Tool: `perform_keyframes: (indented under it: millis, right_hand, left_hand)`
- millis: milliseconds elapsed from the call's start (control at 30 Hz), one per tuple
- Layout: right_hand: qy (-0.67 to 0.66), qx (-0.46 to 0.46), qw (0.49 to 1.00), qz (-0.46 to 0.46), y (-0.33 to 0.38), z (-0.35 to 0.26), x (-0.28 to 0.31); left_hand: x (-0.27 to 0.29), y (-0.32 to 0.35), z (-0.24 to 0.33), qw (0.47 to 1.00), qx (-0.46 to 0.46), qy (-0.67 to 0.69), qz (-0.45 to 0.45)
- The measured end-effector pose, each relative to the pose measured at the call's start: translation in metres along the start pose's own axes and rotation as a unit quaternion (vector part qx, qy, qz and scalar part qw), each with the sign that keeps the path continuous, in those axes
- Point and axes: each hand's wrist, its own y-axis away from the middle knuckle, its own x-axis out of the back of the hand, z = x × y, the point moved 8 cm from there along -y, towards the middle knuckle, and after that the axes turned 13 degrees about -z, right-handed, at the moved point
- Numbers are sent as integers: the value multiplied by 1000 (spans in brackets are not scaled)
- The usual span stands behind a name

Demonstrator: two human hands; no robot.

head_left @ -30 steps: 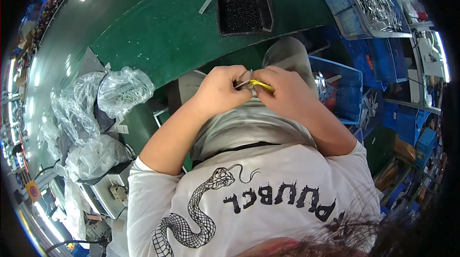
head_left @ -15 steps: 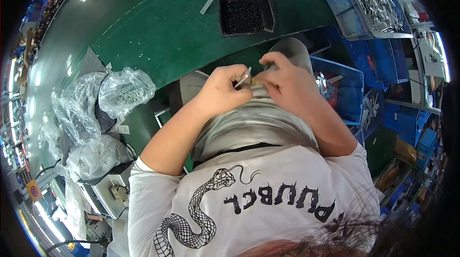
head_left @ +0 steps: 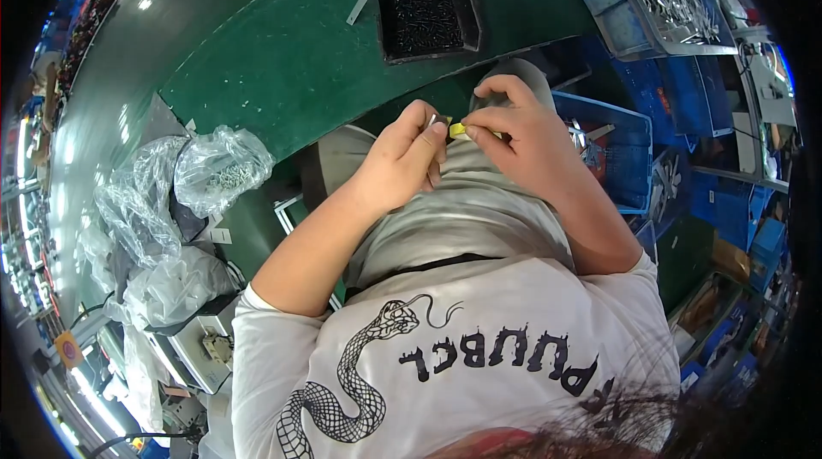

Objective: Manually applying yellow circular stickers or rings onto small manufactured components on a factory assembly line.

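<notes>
Above my lap, my left hand [head_left: 401, 156] is closed in a pinch on a small metal piece [head_left: 440, 119], mostly covered by the fingers. My right hand [head_left: 529, 138] is closed too, its thumb and forefinger gripping a small yellow piece [head_left: 458, 129]. The yellow piece reaches toward the left fingertips; whether it touches the metal piece I cannot tell. Beyond both hands, a black bin [head_left: 425, 14] of small dark parts stands on the green table [head_left: 282, 56].
A clear plastic bag [head_left: 224, 169] of small metal parts lies at the left, beside more crumpled plastic. On the right are a blue crate [head_left: 612, 151] and a blue bin [head_left: 625, 18] of long metal parts. A flat strip [head_left: 363, 0] lies against the black bin.
My left hand has turned, and the light-coloured metal piece shows less between its fingers. The yellow piece is now plainly visible at my right fingertips. The view has shifted slightly.
</notes>
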Motion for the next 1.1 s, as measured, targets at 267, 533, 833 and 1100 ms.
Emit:
perform_keyframes:
  millis: [267, 533, 833, 1100]
  right_hand:
    - [-10, 0, 1000, -5, -2, 0, -5]
    - [-8, -4, 999, 35, -2, -3, -5]
    - [-9, 6, 998, 55, -2, -5, -5]
    - [-25, 1, 998, 53, -1, -5, -7]
  left_hand:
    - [-2, -1, -6, 998, -16, 34, 49]
    - [-6, 1, -3, 995, -65, -29, 66]
    - [-6, 5, 4, 982, -110, -97, 115]
    - [-5, 7, 7, 977, -107, -135, 127]
